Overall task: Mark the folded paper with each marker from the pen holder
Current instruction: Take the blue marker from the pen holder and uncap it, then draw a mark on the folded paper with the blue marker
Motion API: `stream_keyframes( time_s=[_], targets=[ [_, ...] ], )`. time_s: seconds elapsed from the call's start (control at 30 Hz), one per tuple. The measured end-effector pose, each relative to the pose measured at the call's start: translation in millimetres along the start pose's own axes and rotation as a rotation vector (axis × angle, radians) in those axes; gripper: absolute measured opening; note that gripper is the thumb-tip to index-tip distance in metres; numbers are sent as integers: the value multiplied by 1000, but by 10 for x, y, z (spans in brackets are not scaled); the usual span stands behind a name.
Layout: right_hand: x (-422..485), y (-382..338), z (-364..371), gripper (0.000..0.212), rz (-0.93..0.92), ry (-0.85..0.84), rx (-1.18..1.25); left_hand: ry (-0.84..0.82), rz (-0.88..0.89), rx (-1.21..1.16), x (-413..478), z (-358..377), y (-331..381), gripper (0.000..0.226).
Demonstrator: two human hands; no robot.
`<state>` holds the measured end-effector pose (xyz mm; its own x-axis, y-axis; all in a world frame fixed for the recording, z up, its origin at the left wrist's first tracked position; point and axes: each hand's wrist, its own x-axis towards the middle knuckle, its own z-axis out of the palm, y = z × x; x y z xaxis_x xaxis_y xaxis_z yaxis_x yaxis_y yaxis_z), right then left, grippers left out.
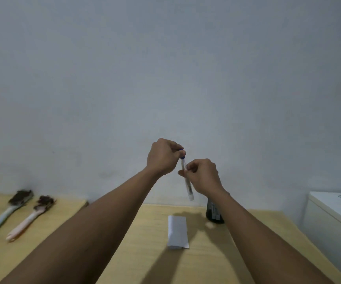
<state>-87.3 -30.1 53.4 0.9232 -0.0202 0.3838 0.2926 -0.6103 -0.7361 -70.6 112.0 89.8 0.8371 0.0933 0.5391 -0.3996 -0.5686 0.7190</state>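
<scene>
Both my hands are raised in front of the wall, above the table. My right hand [203,176] grips the white barrel of a marker [188,187], which hangs tilted with its lower end down. My left hand [163,155] pinches the marker's blue cap [182,153] at the top end. The folded white paper [177,231] lies flat on the wooden table [149,253] below my hands. A dark pen holder [213,213] stands just right of the paper, partly hidden by my right forearm.
Two brushes with dark bristles lie on the left table: one light green-handled [7,212], one pink-handled [29,220]. A gap separates the two tabletops. A white appliance [335,214] stands at the right edge. A plain wall is behind.
</scene>
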Motion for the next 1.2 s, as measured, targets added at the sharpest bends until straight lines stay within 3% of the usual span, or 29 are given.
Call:
stream_keyframes(
  time_s=[0.13, 0.33, 0.53, 0.6, 0.73, 0.9, 1.0, 1.07, 1.13, 1.2],
  targets=[
    [-78, 136, 277, 17, 28, -47, -16, 9, -44, -13, -45, -93, -285, 10],
    [-217, 535, 597, 8, 22, -94, 108, -70, -103, 318, -360, -31, -1087, 11],
    [-252, 822, 771, 9, 23, -133, 183, -154, -209, 362, -725, 173, -1816, 20],
    [-234, 888, 831, 9, 46, -136, 231, -173, -238, 345, -776, 240, -1930, 15],
    [-223, 963, 908, 36, 87, -112, 330, -202, -221, 420, -868, 359, -2034, 12],
    [-189, 1041, 951, 21, 60, -102, 356, -249, -188, 447, -896, 400, -2152, 24],
    [-153, 1063, 940, 20, 45, -113, 410, -257, -112, 533, -928, 384, -2160, 43],
    [-117, 1077, 905, 21, 124, -118, 506, -178, -4, 584, -980, 387, -2127, 51],
    [-60, 1098, 886, 29, 234, -127, 627, -107, 142, 586, -1016, 391, -2038, 43],
    [-5, 1133, 904, 34, 307, -137, 717, -172, 283, 591, -1082, 428, -1916, 37]
  ],
)
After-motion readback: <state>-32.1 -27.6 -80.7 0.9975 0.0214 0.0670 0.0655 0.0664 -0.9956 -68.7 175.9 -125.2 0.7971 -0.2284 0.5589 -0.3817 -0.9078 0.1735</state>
